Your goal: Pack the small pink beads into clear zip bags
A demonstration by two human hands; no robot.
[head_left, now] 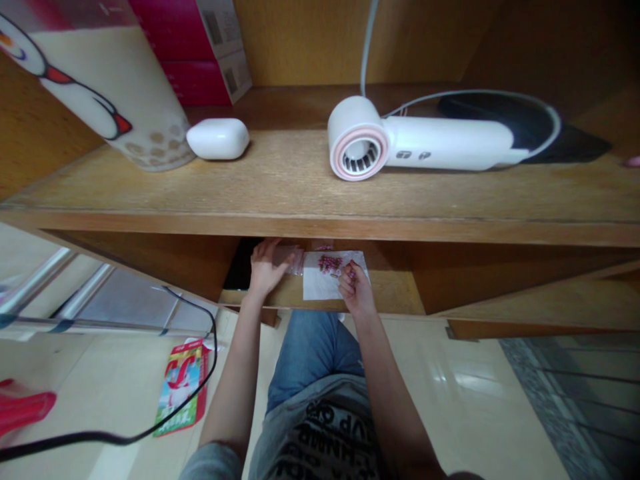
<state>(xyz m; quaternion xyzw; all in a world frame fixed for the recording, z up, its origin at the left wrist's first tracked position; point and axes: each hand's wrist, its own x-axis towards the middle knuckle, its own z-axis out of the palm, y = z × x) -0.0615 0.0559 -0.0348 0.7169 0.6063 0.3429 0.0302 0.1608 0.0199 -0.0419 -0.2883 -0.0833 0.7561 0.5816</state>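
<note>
My left hand lies with its fingers spread on the lower shelf, touching the edge of a clear plastic bag. A dark flat object sits beside it, partly covered by the fingers. My right hand is closed, palm side up, over the right part of a white paper sheet. Small pink beads show among its curled fingers. On the paper, just left of that hand, is a little heap of pink beads. More pink bits lie behind the sheet, partly hidden by the upper shelf.
The upper shelf overhangs the work spot. On it stand a white hair dryer with its cord, a white earbud case, a bubble-tea cup and magenta boxes. A black cable hangs at the left.
</note>
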